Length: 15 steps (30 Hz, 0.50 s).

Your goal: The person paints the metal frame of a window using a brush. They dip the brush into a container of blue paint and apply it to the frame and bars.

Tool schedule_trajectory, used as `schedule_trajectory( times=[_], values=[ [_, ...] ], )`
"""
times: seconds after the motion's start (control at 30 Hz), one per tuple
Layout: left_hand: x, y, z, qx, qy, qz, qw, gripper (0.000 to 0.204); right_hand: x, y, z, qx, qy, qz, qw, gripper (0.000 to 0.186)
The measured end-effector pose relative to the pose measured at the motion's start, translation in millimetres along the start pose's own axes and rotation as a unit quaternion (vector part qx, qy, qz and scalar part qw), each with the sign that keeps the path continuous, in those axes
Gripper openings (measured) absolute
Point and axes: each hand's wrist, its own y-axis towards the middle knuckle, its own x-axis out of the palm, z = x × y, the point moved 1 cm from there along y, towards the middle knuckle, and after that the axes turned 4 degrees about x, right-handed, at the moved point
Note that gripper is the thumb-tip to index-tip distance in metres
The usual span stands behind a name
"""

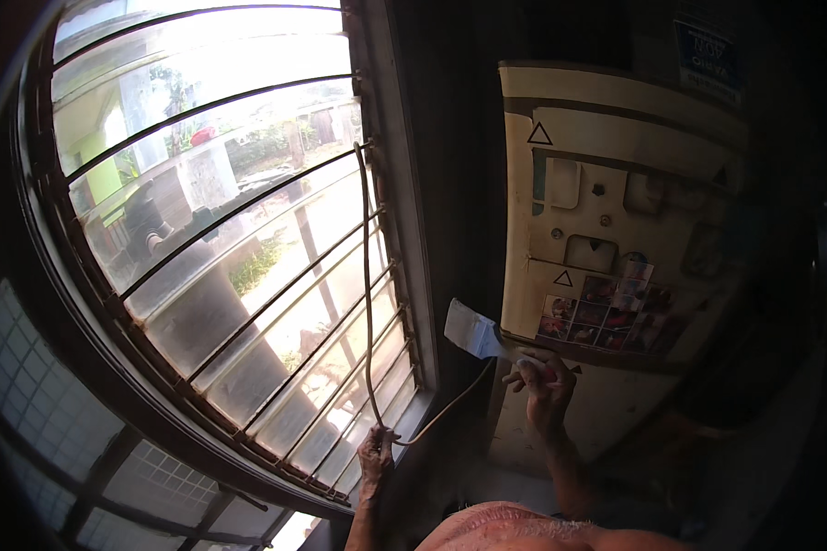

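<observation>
My right hand [546, 387] is closed round the handle of a wide flat paintbrush [474, 329]. The brush's pale bristles point up and left, toward the window frame. Lower down, beside the window's bottom right corner, my left hand [376, 453] grips a thin brown cord [368, 294]. From that hand the cord rises along the right side of the window [276, 317] to a slat end. Its other part curves up and right toward the paintbrush, where its end is lost in shadow.
Right of the window stands a cream fridge [516, 220] with triangle marks and a sheet of small pictures [606, 312] on it. Dark window bars cross the louvred panes. A gridded pale surface [32, 376] lies at lower left. The right side is deep in shadow.
</observation>
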Motion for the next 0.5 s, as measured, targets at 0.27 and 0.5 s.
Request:
schedule_trajectory(
  times=[0.27, 0.5],
  values=[
    [-20.0, 7.8, 4.1, -0.008, 0.004, -0.06, 0.998, 0.015, 162.1, 170.2, -169.8, -0.327, 0.053, 0.056, 0.942, 0.02],
    [-13.0, 8.5, -14.3, -0.049, -0.033, -0.073, 0.996, 0.011, 259.0, 345.1, -274.4, -0.512, 0.019, 0.038, 0.858, 0.022]
  ],
)
